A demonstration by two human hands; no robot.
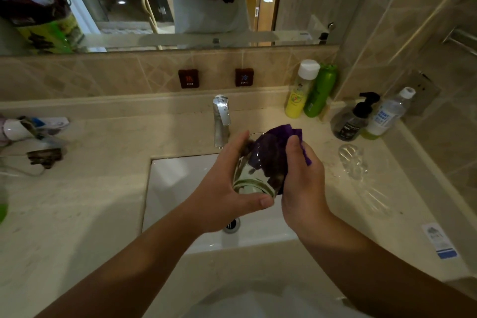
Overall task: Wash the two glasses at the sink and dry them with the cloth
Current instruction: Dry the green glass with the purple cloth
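Note:
Over the white sink (178, 181) my left hand (222, 188) grips a clear glass (250, 175), tilted with its base toward me. A purple cloth (273, 152) is stuffed into the glass and spills over its rim. My right hand (302, 178) holds the cloth against the glass, thumb on the outside. The second clear glass (352, 160) stands on the counter to the right of the sink, apart from both hands.
A chrome faucet (221, 121) rises behind the sink. Yellow and green bottles (309, 90), a black pump bottle (352, 121) and a clear bottle (384, 116) crowd the back right corner. Toiletries (33, 131) lie on the left counter. A mirror spans the wall.

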